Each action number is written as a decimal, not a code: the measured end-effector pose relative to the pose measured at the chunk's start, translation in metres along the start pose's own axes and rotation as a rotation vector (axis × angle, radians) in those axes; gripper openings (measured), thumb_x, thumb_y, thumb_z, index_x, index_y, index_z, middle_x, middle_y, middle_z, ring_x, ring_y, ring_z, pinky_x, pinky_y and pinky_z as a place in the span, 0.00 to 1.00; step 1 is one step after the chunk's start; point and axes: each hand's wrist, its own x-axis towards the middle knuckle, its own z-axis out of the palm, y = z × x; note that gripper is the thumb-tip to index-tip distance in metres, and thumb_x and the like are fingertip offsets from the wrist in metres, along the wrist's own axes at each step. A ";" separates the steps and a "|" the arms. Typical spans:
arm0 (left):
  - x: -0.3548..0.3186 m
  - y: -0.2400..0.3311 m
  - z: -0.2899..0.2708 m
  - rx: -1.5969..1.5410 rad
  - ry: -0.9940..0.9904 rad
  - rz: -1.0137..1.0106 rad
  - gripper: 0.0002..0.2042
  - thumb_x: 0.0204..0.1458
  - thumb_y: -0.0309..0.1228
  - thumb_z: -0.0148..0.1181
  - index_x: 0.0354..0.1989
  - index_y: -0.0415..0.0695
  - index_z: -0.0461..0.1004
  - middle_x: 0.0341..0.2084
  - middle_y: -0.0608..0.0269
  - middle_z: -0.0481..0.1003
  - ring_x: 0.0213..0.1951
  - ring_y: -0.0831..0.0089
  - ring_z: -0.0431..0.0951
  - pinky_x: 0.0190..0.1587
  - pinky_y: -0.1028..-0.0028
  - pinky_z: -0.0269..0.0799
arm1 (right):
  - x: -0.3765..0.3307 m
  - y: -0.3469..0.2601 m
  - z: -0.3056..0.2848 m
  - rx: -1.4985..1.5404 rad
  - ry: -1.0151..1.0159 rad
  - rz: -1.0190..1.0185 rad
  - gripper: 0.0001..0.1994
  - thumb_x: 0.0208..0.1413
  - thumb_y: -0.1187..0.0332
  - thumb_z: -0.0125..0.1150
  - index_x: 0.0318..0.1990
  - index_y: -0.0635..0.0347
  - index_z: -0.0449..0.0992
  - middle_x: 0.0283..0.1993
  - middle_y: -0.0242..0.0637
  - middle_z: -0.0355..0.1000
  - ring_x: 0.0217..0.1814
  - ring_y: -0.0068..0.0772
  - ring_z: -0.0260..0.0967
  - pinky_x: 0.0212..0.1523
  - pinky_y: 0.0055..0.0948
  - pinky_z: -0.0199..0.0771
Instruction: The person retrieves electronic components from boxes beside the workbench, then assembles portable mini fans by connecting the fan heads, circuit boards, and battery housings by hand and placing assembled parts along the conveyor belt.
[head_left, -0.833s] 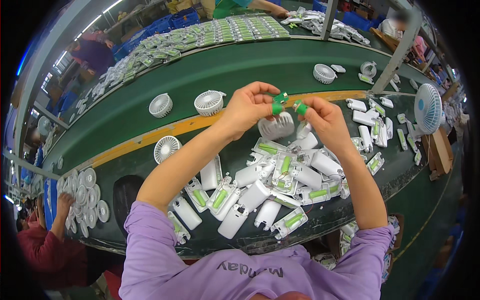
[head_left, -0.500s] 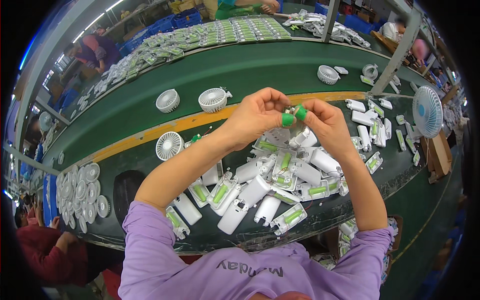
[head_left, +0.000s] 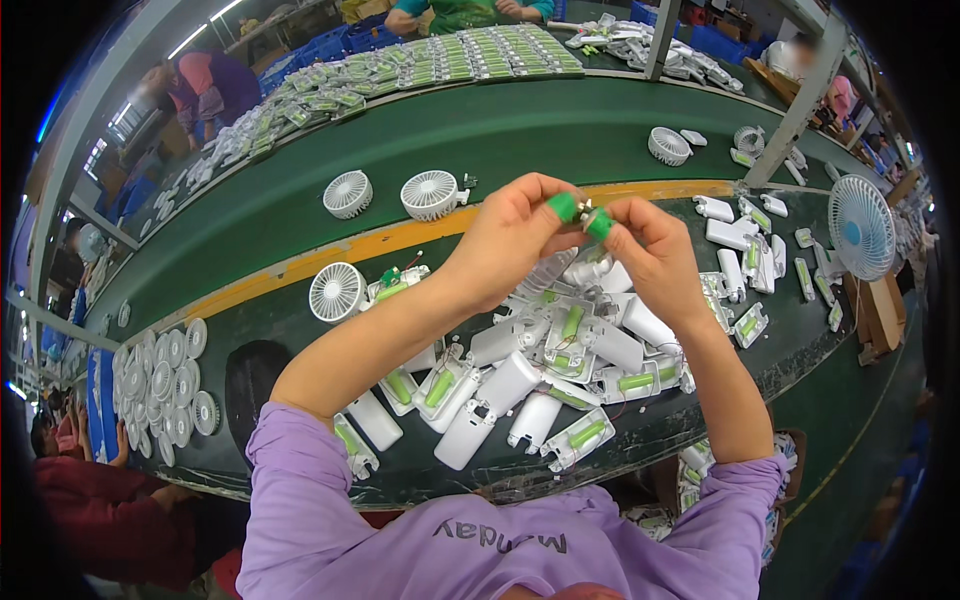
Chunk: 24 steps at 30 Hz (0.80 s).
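Observation:
Over a heap of fan parts, both my hands meet in pinches, their thumbs wrapped in green tape. My left hand (head_left: pixel 515 232) and my right hand (head_left: pixel 650 250) grip a small white and metallic part (head_left: pixel 584 210) between the fingertips; its exact kind is too small to tell. Beneath my left fingers shows a blurred, ribbed white fan head (head_left: pixel 547 272); whether it joins the small part I cannot tell. Below lie white handle shells (head_left: pixel 505 385), some open with green battery cells (head_left: pixel 586 433) and thin wires. A round white fan head (head_left: pixel 338 292) rests left of the heap.
Fan heads (head_left: pixel 430 194) ride the green conveyor belt (head_left: pixel 540 130) beyond a yellow edge strip. Round grilles (head_left: pixel 165 385) are piled at left. A standing fan (head_left: pixel 860 228) and more handle shells (head_left: pixel 735 235) are at right. Co-workers sit around, one across the belt.
My left thumb has moved up and slightly left on the small part. Fan heads on the belt have shifted a little to the right. The co-worker across shows both hands now.

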 end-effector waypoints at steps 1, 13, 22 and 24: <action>-0.002 0.002 0.002 0.125 -0.018 0.020 0.10 0.52 0.28 0.52 0.39 0.36 0.65 0.34 0.60 0.71 0.36 0.72 0.75 0.37 0.77 0.75 | 0.000 0.001 -0.001 0.000 0.001 0.002 0.07 0.52 0.71 0.53 0.33 0.67 0.70 0.25 0.29 0.67 0.27 0.16 0.60 0.29 0.18 0.62; -0.007 0.013 -0.005 0.412 -0.114 0.049 0.08 0.51 0.26 0.53 0.36 0.35 0.70 0.30 0.59 0.73 0.30 0.73 0.76 0.31 0.79 0.74 | 0.000 -0.004 -0.006 -0.159 0.039 -0.096 0.05 0.49 0.75 0.53 0.33 0.67 0.69 0.27 0.35 0.66 0.30 0.23 0.62 0.32 0.22 0.62; -0.008 0.011 -0.008 0.605 -0.141 0.150 0.05 0.49 0.24 0.54 0.33 0.35 0.73 0.28 0.62 0.74 0.29 0.78 0.74 0.29 0.81 0.72 | 0.004 0.006 -0.008 -0.107 -0.023 -0.135 0.04 0.47 0.76 0.55 0.29 0.66 0.68 0.24 0.35 0.66 0.26 0.26 0.62 0.27 0.24 0.62; -0.007 0.013 -0.006 0.648 -0.125 0.158 0.05 0.49 0.24 0.54 0.32 0.35 0.73 0.27 0.63 0.74 0.29 0.79 0.74 0.29 0.81 0.72 | 0.007 0.004 -0.011 -0.176 -0.039 -0.151 0.04 0.47 0.76 0.55 0.28 0.66 0.68 0.24 0.34 0.65 0.26 0.26 0.62 0.27 0.24 0.62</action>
